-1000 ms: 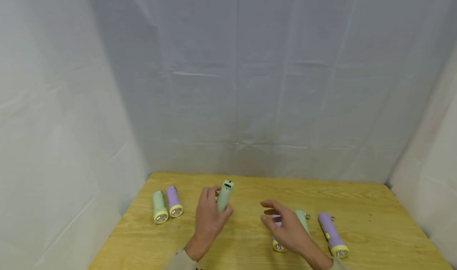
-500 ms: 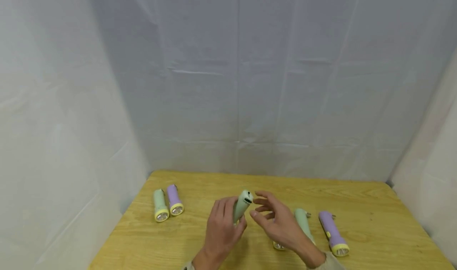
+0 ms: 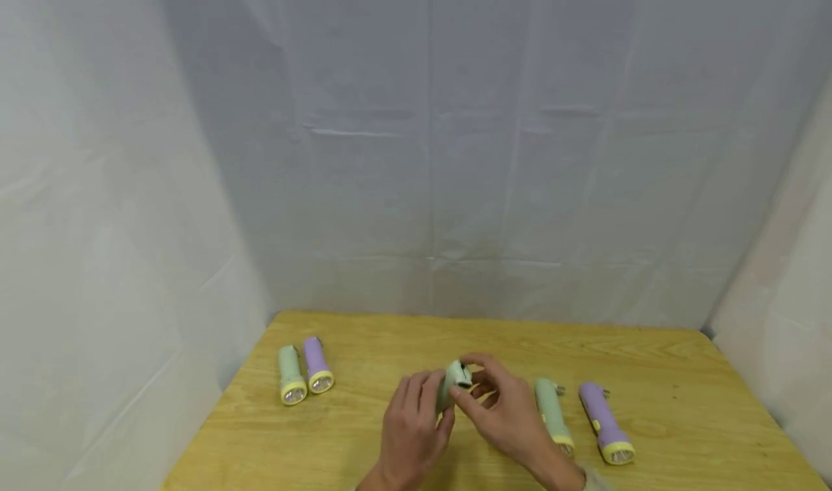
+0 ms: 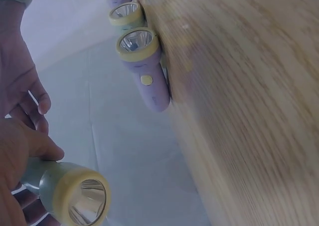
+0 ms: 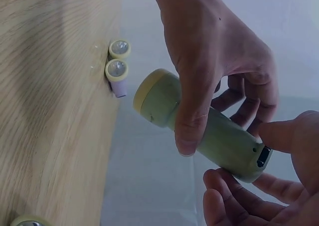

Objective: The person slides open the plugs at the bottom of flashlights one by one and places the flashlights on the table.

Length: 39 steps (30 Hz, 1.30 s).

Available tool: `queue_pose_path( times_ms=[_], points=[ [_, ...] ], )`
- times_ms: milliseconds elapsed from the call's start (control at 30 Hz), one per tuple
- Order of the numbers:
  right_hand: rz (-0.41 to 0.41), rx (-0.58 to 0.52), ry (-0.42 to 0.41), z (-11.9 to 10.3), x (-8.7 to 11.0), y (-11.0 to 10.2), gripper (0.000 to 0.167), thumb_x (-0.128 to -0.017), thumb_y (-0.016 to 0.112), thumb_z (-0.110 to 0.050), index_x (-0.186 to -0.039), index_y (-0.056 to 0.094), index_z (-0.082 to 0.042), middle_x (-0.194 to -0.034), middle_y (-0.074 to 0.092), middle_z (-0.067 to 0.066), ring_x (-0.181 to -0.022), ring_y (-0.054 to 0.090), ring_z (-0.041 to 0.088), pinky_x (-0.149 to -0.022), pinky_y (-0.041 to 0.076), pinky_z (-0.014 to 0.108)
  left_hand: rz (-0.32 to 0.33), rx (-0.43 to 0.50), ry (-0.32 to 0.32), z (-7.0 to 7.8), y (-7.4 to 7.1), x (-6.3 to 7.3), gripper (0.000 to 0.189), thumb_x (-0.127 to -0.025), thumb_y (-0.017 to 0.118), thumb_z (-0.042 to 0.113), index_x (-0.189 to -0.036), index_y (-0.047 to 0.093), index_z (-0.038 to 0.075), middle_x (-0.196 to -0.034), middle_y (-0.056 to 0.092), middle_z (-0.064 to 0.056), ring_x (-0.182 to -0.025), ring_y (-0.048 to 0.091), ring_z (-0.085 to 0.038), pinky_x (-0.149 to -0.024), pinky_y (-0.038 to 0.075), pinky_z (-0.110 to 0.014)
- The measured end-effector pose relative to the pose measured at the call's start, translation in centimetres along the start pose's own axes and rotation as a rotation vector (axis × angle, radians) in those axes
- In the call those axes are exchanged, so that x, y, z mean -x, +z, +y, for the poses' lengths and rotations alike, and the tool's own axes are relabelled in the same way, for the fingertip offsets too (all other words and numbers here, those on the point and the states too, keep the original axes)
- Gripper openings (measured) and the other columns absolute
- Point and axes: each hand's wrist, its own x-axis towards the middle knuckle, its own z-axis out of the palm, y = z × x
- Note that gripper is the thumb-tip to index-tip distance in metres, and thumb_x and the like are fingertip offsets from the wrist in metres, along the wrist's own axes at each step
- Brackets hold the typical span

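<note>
My left hand (image 3: 412, 426) grips a pale green flashlight (image 3: 455, 383) above the table, its thumb along the barrel in the right wrist view. The flashlight's yellow-rimmed lens head (image 4: 84, 201) faces down toward me, and its tail end, with a dark slot, points up and right. My right hand (image 3: 507, 411) has its thumb and fingers around that tail end, pinching it. Beyond my right hand lie a green flashlight (image 3: 551, 413) and a purple flashlight (image 3: 604, 422). Another purple flashlight (image 4: 149, 81), nearest in the left wrist view, is hidden behind my right hand in the head view.
A green flashlight (image 3: 292, 375) and a purple flashlight (image 3: 318, 365) lie side by side at the table's left. The wooden table (image 3: 364, 332) has white sheeting (image 3: 416, 188) behind it and at both sides.
My left hand has carried the green flashlight rightward, tilting its tail end toward my right hand. My right hand has moved slightly left and closed its fingers around that end.
</note>
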Motion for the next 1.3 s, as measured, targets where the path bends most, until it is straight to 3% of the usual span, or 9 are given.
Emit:
queue_pose_path(
  times_ms=[300,533,767,1300],
  points=[
    [0.04,-0.006,-0.004,0.1,0.1,-0.1,0.028,-0.093,0.075,-0.03,-0.119,0.067,-0.024,-0.091,0.077,0.003,-0.075,0.067,0.002,-0.064,0.055,0.02,-0.018,0.012,-0.002,0.5,-0.1,0.1,0.059,-0.06,0.092,0.016,-0.112,0.067,0.004,-0.094,0.066,-0.006,-0.075,0.062,-0.017,-0.063,0.056,-0.025],
    [0.033,-0.021,-0.003,0.2,0.2,-0.4,0.024,-0.096,0.071,-0.026,-0.12,0.067,-0.026,-0.094,0.075,0.0,-0.078,0.066,0.002,-0.067,0.056,0.022,-0.091,0.049,-0.065,1.1,-0.3,0.2,0.061,-0.066,0.094,0.026,-0.116,0.065,0.007,-0.098,0.066,-0.004,-0.072,0.067,-0.012,-0.057,0.057,-0.023],
    [-0.013,-0.043,-0.046,0.3,0.4,-1.0,0.022,-0.099,0.067,-0.024,-0.121,0.065,-0.024,-0.099,0.075,0.002,-0.084,0.068,0.005,-0.071,0.056,0.023,-0.134,0.093,-0.091,1.4,-0.4,0.4,0.064,-0.07,0.094,0.03,-0.121,0.064,0.007,-0.1,0.068,-0.004,-0.067,0.067,-0.008,-0.052,0.053,-0.017],
    [-0.022,-0.025,-0.14,0.5,0.3,-1.0,0.022,-0.098,0.068,-0.017,-0.119,0.063,-0.02,-0.098,0.075,0.002,-0.084,0.068,0.005,-0.069,0.056,0.023,-0.194,0.22,-0.149,1.1,-0.8,0.6,0.062,-0.075,0.091,0.031,-0.124,0.061,0.006,-0.098,0.069,-0.004,-0.071,0.065,-0.003,-0.056,0.048,-0.009]
  ],
)
